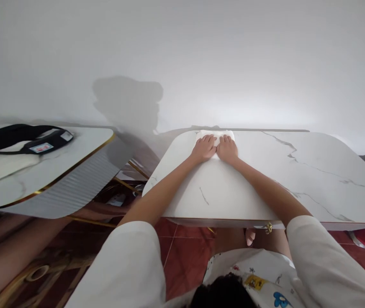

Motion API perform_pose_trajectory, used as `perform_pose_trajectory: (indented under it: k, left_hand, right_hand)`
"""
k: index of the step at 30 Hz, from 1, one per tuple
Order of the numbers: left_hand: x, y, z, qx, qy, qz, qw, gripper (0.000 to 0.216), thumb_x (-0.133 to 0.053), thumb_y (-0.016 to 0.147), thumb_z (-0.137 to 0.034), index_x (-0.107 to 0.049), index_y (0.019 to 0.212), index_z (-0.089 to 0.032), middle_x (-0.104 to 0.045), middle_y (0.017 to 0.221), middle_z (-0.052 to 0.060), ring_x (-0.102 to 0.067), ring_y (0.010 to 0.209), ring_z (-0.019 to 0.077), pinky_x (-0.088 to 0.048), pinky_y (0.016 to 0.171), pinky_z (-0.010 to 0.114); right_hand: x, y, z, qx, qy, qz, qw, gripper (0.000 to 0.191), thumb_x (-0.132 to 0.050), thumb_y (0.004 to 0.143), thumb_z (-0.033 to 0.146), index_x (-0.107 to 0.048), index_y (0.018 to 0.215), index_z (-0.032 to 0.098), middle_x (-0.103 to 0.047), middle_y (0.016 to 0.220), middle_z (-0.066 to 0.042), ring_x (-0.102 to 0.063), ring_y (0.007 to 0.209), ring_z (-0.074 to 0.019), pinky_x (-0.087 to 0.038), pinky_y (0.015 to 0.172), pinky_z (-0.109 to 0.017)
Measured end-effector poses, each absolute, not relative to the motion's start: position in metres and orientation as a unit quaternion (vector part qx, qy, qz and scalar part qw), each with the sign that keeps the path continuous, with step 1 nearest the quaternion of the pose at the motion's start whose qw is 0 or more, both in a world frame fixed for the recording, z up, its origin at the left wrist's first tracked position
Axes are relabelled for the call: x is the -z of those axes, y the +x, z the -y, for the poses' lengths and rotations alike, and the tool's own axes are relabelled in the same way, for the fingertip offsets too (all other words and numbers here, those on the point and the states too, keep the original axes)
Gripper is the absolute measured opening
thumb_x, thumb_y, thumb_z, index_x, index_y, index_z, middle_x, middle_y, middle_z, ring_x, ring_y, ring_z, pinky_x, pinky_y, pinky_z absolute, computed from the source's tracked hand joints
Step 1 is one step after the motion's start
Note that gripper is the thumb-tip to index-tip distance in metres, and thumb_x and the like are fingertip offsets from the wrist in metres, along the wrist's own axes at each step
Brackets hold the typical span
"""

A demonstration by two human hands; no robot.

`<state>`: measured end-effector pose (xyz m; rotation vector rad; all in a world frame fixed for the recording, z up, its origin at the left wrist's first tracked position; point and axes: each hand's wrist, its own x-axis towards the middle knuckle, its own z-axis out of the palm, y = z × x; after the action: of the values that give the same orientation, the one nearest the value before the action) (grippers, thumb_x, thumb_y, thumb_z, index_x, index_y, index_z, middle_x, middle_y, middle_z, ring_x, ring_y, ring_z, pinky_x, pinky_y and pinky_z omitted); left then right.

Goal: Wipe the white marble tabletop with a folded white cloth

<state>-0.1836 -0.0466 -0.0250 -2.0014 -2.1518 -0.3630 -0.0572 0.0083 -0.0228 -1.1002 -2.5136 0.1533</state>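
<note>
A white folded cloth lies at the far edge of a white marble-patterned table, against the wall. My left hand and my right hand rest side by side on its near part. Both lie flat with fingers stretched out over the cloth, thumbs touching. Most of the cloth is hidden under my hands; only its far strip and corners show.
A second white table with a gold rim stands to the left, carrying a black strap with a label. A gap with red floor tiles separates the tables. The white wall rises right behind.
</note>
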Motion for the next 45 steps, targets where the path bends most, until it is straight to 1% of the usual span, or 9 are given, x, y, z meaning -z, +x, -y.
perform_pose_trajectory:
  k: [3,8,11,14,18,24,30,36,45]
  left_hand:
    - [0.023,-0.177,0.074,0.121,-0.678,0.719,0.097,0.050,-0.034,0.089,-0.025,-0.047,0.136,-0.016,-0.046,0.148,0.013,-0.039,0.138,0.0241,-0.033,0.112,0.043]
    - [0.021,-0.162,0.130,0.093,-0.663,0.735,0.105,0.051,-0.033,0.089,-0.026,-0.047,0.136,-0.013,-0.045,0.148,0.015,-0.038,0.138,0.0268,-0.033,0.112,0.043]
    - [0.021,-0.152,0.164,0.071,-0.646,0.752,0.105,0.053,-0.032,0.090,-0.028,-0.045,0.138,-0.012,-0.042,0.150,0.016,-0.036,0.140,0.0294,-0.032,0.112,0.047]
    - [0.020,-0.142,0.191,0.066,-0.630,0.767,0.099,0.053,-0.032,0.090,-0.029,-0.044,0.139,-0.015,-0.041,0.152,0.015,-0.035,0.141,0.0296,-0.032,0.112,0.049]
    - [0.016,-0.130,0.215,0.060,-0.617,0.780,0.087,0.053,-0.034,0.088,-0.029,-0.044,0.139,-0.017,-0.040,0.152,0.014,-0.034,0.142,0.0300,-0.033,0.112,0.051]
    - [0.016,-0.108,0.238,0.070,-0.607,0.787,0.091,0.053,-0.036,0.087,-0.030,-0.045,0.137,-0.018,-0.042,0.151,0.014,-0.036,0.141,0.0311,-0.033,0.112,0.052]
    - [0.020,-0.084,0.232,0.075,-0.624,0.773,0.084,0.053,-0.039,0.086,-0.031,-0.047,0.136,-0.018,-0.042,0.151,0.016,-0.035,0.141,0.0321,-0.033,0.110,0.054]
    - [0.017,-0.080,0.196,0.081,-0.638,0.761,0.083,0.050,-0.039,0.085,-0.028,-0.049,0.132,-0.016,-0.043,0.150,0.015,-0.036,0.140,0.0306,-0.033,0.111,0.051]
    - [0.016,-0.115,0.119,0.121,-0.648,0.747,0.086,0.045,-0.040,0.083,-0.024,-0.050,0.127,-0.018,-0.050,0.141,0.014,-0.042,0.134,0.0280,-0.036,0.108,0.046]
  right_hand:
    - [0.023,-0.050,0.016,-0.045,-0.385,0.902,0.193,0.047,-0.034,0.094,0.018,-0.047,0.137,0.001,-0.043,0.149,-0.021,-0.037,0.140,-0.0306,-0.031,0.113,-0.042]
    - [0.025,-0.039,0.064,-0.050,-0.354,0.911,0.206,0.048,-0.035,0.093,0.018,-0.048,0.137,0.001,-0.045,0.148,-0.021,-0.038,0.139,-0.0327,-0.032,0.112,-0.044]
    - [0.025,-0.033,0.094,-0.051,-0.338,0.919,0.196,0.049,-0.036,0.094,0.018,-0.047,0.138,0.001,-0.043,0.149,-0.021,-0.037,0.140,-0.0324,-0.031,0.113,-0.044]
    - [0.023,-0.027,0.119,-0.061,-0.327,0.927,0.173,0.051,-0.036,0.094,0.018,-0.043,0.141,-0.001,-0.039,0.152,-0.020,-0.034,0.143,-0.0318,-0.028,0.116,-0.043]
    - [0.019,-0.017,0.141,-0.071,-0.310,0.933,0.170,0.052,-0.038,0.094,0.019,-0.042,0.143,0.002,-0.038,0.153,-0.019,-0.033,0.143,-0.0306,-0.028,0.116,-0.044]
    - [0.015,0.005,0.160,-0.082,-0.296,0.941,0.142,0.054,-0.037,0.095,0.021,-0.039,0.145,0.001,-0.035,0.155,-0.017,-0.031,0.145,-0.0291,-0.027,0.117,-0.040]
    - [0.020,0.032,0.155,-0.097,-0.310,0.933,0.157,0.052,-0.036,0.093,0.017,-0.043,0.144,0.007,-0.037,0.154,-0.016,-0.033,0.144,-0.0264,-0.029,0.115,-0.043]
    - [0.017,0.038,0.123,-0.099,-0.325,0.930,0.140,0.053,-0.035,0.093,0.016,-0.040,0.144,0.002,-0.036,0.154,-0.018,-0.031,0.144,-0.0283,-0.028,0.116,-0.042]
    - [0.021,0.000,0.046,-0.060,-0.329,0.929,0.156,0.048,-0.033,0.096,0.016,-0.044,0.140,0.003,-0.041,0.151,-0.020,-0.035,0.142,-0.0293,-0.030,0.114,-0.042]
